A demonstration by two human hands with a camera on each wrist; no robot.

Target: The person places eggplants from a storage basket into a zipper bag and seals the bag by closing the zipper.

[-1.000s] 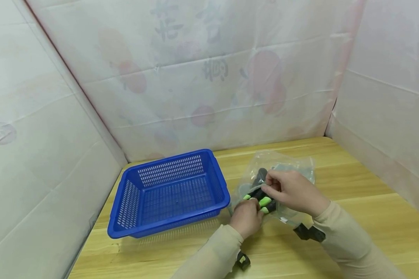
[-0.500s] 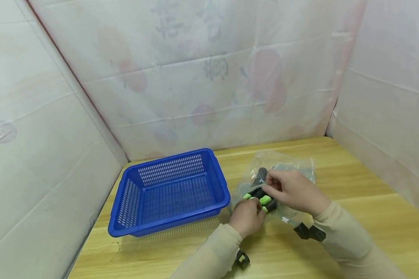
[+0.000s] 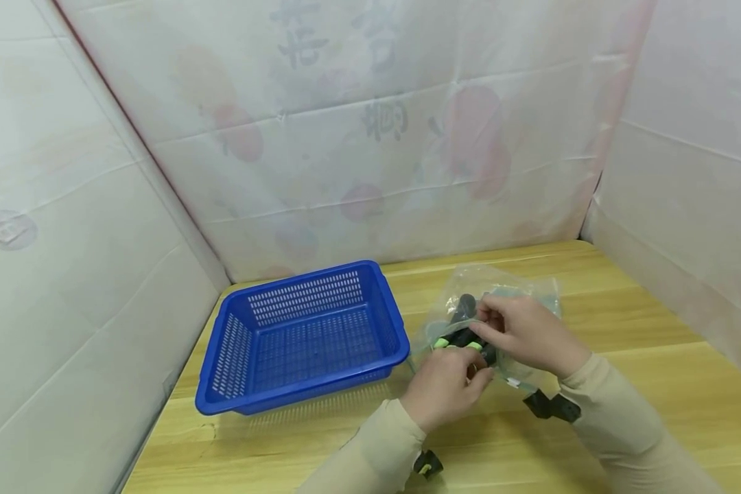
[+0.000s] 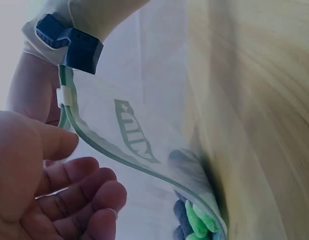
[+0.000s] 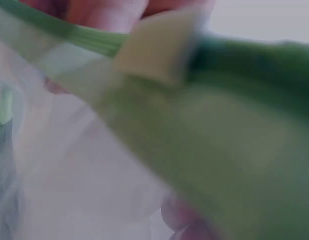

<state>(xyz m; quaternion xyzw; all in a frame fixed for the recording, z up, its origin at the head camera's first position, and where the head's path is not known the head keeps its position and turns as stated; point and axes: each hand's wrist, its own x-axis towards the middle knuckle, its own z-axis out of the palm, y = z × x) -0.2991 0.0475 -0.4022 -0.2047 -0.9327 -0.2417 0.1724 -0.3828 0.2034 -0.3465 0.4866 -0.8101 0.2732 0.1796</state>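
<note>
A clear zip bag (image 3: 521, 288) with a green-edged mouth and a white slider (image 4: 65, 96) lies on the wooden table. Inside are several dark pieces with bright green parts (image 4: 198, 220); their kind cannot be told through the plastic. My right hand (image 3: 527, 336) pinches the bag's upper edge and holds the mouth apart. At the near side of that mouth is my left hand (image 3: 444, 387), its fingers loosely bent. The left wrist view shows nothing between those fingers, and the thumb lies close to the green edge.
A blue perforated plastic basket (image 3: 302, 394) stands left of the bag, with nothing in it. Printed fabric walls (image 3: 358, 151) enclose the table (image 3: 642, 322) at the back and both sides. Black wrist camera mounts (image 3: 551, 405) hang below the sleeves.
My left hand, earlier reaching its fingers in among the green and dark pieces, has drawn back and shifted right, with thumb and fingers apart. The right hand keeps its pinch on the bag.
</note>
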